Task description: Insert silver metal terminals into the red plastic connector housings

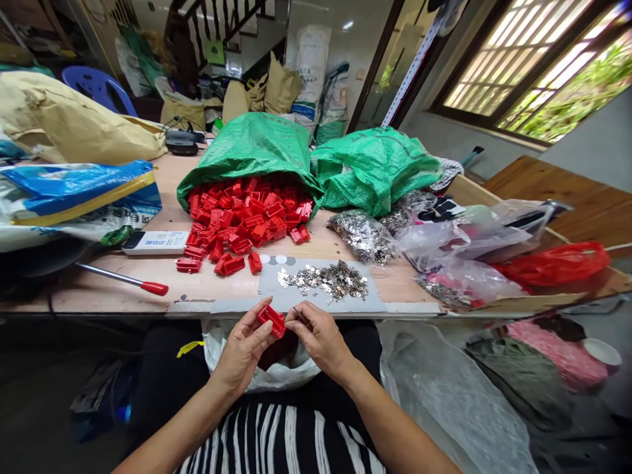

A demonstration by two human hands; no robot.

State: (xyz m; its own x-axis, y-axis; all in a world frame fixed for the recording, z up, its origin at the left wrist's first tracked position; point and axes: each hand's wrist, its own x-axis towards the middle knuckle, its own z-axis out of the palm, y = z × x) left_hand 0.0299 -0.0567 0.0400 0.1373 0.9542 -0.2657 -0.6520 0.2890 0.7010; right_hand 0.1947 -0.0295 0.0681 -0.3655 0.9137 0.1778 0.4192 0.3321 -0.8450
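both forearms are being brought in toward the body's centre, with the left hand (241, 349) and the right hand (320, 337) being held close together just below the tabletop edge. a small red rectangular plastic housing (272, 321) is being gripped narrowly by the left hand's fingers (261, 315), while the right hand's fingertips (296, 315) are being pinched together at its side. a heap of similar red plastic housings (247, 217) is being spilled from a green woven sack (251, 151) across the wooden tabletop (99, 296), and loose small silver metal pieces (323, 282) are being spread on a grey mat (370, 299).
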